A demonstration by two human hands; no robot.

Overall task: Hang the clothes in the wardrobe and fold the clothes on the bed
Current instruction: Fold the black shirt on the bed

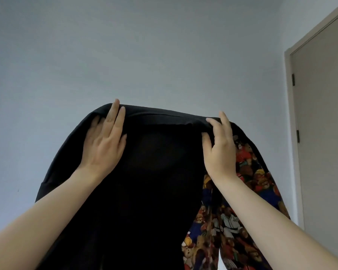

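A black garment (154,172) with a colourful printed part (248,184) on its right side is held up in front of me, against the wall. My left hand (103,141) lies flat on its upper left, fingers straight over the top edge. My right hand (220,145) pinches the top edge at the upper right between thumb and fingers. The garment's lower part runs out of the frame. No bed or wardrobe is in view.
A plain pale wall (125,51) fills the background. A beige door (324,123) in its frame stands shut at the right, with dark hinges on its left edge.
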